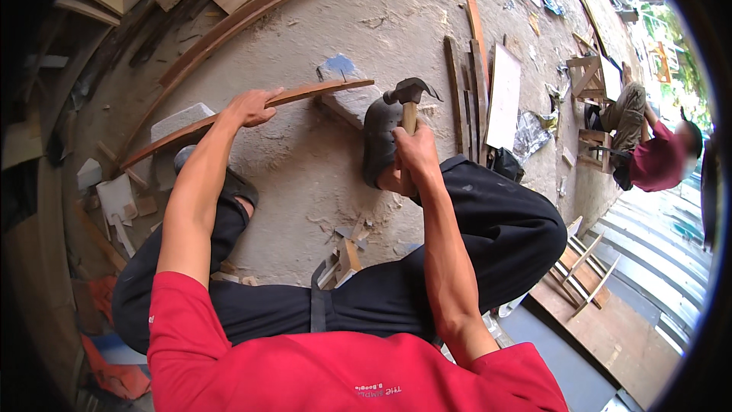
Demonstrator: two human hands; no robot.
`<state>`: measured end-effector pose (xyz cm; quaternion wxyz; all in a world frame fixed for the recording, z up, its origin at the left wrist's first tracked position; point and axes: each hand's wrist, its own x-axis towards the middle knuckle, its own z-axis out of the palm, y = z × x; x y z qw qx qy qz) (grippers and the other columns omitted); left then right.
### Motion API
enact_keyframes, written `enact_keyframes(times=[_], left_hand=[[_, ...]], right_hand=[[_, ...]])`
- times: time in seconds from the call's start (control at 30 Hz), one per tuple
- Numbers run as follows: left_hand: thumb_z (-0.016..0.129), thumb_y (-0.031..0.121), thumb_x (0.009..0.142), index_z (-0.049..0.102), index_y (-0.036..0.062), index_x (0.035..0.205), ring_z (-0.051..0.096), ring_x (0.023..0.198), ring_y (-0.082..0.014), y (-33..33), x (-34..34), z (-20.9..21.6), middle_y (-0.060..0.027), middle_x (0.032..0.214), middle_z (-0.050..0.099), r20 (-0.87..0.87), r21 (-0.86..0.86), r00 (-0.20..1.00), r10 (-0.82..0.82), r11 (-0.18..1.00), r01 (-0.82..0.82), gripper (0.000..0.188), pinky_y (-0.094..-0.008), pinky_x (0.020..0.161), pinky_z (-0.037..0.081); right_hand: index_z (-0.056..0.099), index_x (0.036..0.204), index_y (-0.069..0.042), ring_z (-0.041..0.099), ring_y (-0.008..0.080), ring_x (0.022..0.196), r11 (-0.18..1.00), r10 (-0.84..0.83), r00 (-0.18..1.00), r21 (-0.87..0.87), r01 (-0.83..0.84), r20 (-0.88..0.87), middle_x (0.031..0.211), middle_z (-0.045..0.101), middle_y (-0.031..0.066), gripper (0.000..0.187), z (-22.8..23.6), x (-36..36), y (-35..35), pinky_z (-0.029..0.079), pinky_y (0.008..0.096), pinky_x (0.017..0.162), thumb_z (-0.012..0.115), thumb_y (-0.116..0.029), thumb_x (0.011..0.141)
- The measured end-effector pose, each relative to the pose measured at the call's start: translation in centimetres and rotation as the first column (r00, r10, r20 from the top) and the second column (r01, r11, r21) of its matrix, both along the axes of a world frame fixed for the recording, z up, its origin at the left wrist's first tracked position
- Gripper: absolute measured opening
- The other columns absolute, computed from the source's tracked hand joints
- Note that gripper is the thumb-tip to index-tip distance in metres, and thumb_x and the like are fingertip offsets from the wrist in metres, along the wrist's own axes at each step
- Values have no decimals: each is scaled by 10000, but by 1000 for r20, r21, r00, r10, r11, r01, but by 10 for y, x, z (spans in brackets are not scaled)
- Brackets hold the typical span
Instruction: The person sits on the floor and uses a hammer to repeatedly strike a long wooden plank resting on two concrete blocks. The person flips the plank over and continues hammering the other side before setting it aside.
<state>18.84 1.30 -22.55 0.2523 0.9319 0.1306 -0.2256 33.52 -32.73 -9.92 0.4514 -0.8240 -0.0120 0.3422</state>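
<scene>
A long, narrow wooden strip [323, 88] lies across two pale blocks, a right one [352, 107] and a left one [183, 119]. My left hand [252, 107] is closed over the strip near its middle. Close to the strip's right end a thin nail [343, 75] sticks up. In my right hand [416, 146] is a claw hammer [409, 93], gripped by its wooden handle. The hammer's dark head is raised to the right of the strip's end, apart from it.
Wooden slats [460, 91] and a white board [504, 98] lie on the floor at right. Offcuts [349, 255] lie between my legs. Long planks [259, 0] run along the far left. Another person [657, 154] sits at far right beside a small wooden stool [595, 76].
</scene>
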Motion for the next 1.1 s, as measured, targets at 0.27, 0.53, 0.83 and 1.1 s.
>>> enact_keyframes(times=[0.27, 0.53, 0.83, 1.1], left_hand=[[513, 290, 818, 508, 219, 1405, 595, 1075, -422, 9, -14, 1, -280, 1169, 621, -148, -65, 989, -19, 998, 9, 592, -455, 983, 454], [516, 290, 776, 654, 67, 1076, 615, 766, -386, 17, -24, 19, -267, 844, 646, -100, -115, 995, 13, 993, -24, 398, -476, 759, 474], [517, 305, 780, 666, 52, 1018, 622, 802, -396, 24, -38, 11, -253, 871, 658, -136, -55, 988, 67, 996, -75, 378, -471, 753, 476], [592, 373, 807, 650, 170, 1239, 631, 996, -399, 2, -47, 21, -190, 1060, 690, -25, 33, 995, 97, 995, -97, 481, -468, 883, 486]], right_hand=[[487, 901, 5, 494, 166, 385, 999, 8, 1000, 40, -8, 0, 571, 486, 51, 152, 13, -6, 14, 410, 327, 337, 580, -100, 842], [482, 926, -6, 490, 165, 377, 999, 31, 1000, 33, -31, -1, 564, 483, 49, 176, 11, -10, 13, 415, 320, 333, 582, -122, 841], [469, 981, 3, 493, 180, 366, 999, 48, 998, 11, -47, -34, 540, 485, 63, 224, 10, -10, 15, 410, 329, 329, 573, -131, 835], [481, 969, 9, 507, 179, 372, 995, 96, 995, -31, -96, 7, 538, 502, 73, 199, 5, -11, 23, 407, 333, 335, 571, -128, 856]])
